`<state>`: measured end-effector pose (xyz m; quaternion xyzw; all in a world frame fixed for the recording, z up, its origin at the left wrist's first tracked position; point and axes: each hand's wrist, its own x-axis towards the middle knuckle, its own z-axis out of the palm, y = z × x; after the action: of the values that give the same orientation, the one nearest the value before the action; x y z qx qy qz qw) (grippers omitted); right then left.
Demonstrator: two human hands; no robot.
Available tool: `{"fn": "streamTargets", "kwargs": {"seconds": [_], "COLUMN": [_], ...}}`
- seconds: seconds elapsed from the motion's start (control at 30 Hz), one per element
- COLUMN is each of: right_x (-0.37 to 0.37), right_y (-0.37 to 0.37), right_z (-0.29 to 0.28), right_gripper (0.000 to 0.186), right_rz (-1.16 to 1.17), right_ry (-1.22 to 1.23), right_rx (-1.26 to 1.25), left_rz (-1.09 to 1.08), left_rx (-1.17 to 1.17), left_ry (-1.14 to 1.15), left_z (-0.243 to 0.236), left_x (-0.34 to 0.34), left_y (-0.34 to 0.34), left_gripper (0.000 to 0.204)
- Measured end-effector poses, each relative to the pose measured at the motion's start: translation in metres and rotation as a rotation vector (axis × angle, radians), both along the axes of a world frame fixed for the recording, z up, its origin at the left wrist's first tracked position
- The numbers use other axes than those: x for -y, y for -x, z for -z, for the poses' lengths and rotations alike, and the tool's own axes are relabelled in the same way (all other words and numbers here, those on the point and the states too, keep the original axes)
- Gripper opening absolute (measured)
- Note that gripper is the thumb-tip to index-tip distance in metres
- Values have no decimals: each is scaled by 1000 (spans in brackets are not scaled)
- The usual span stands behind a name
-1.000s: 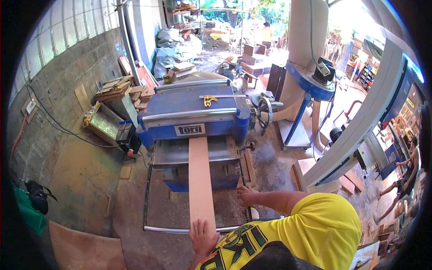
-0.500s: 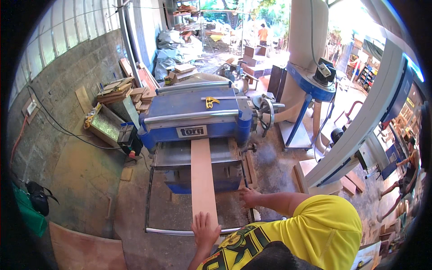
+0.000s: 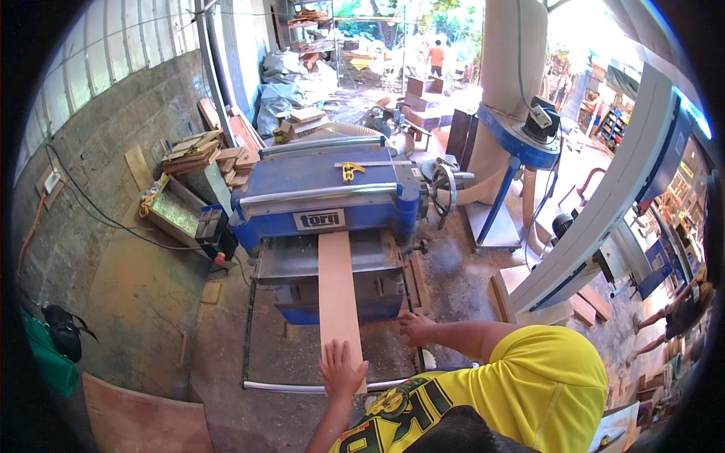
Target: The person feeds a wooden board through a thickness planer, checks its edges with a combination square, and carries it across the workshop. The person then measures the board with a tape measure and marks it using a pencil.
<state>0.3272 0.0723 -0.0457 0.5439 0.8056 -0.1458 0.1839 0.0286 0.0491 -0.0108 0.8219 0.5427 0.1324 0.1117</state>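
The left hand (image 3: 342, 368) presses flat on the board (image 3: 338, 294), not grasping; the board runs toward 12 o'clock into the blue machine (image 3: 321, 185). The right hand (image 3: 415, 330) is beside the side rail (image 3: 408, 293); whether it grips, I cannot tell. Beyond, a wood pile (image 3: 190, 151) stands at 11 o'clock, a blue stand (image 3: 521, 143) at 1. The left hand has shifted machineward since a second ago.
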Motion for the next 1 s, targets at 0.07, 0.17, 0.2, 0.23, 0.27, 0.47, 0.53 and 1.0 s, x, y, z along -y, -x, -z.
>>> {"fn": "streamTargets", "kwargs": {"seconds": [0.07, 0.17, 0.2, 0.23, 0.27, 0.47, 0.53, 1.0], "right_x": [0, -1, 0, 0, 1, 1, 0, 14], "right_y": [2, 3, 2, 2, 2, 3, -2, -41], "right_z": [-4, -4, -3, -2, -1, 5, 18, 4], "right_gripper": [50, 50, 50, 50, 50, 48, 48, 53], "right_rz": [-3, -5, -7, -1, -3, -19, -19, 113], "right_ry": [-4, -4, -6, -8, -3, -35, -32, -149], "right_rx": [-5, -3, 8, 5, 6, 28, 48, -631], "left_rz": [-14, -16, -10, -13, -17, -23, -18, -90], "left_rx": [-9, -2, -4, 2, 9, 13, 5, 42], "left_ry": [18, 33, 32, 38, 43, 39, 39, -16], "left_z": [-1, 2, 2, 2, 1, 8, 7, 22], "left_x": [-3, -12, -14, -17, -19, -32, -37, -73], "left_y": [-1, -5, -6, -8, -9, -14, -17, -38], "left_gripper": [78, 79, 79, 79, 80, 81, 81, 86]}}
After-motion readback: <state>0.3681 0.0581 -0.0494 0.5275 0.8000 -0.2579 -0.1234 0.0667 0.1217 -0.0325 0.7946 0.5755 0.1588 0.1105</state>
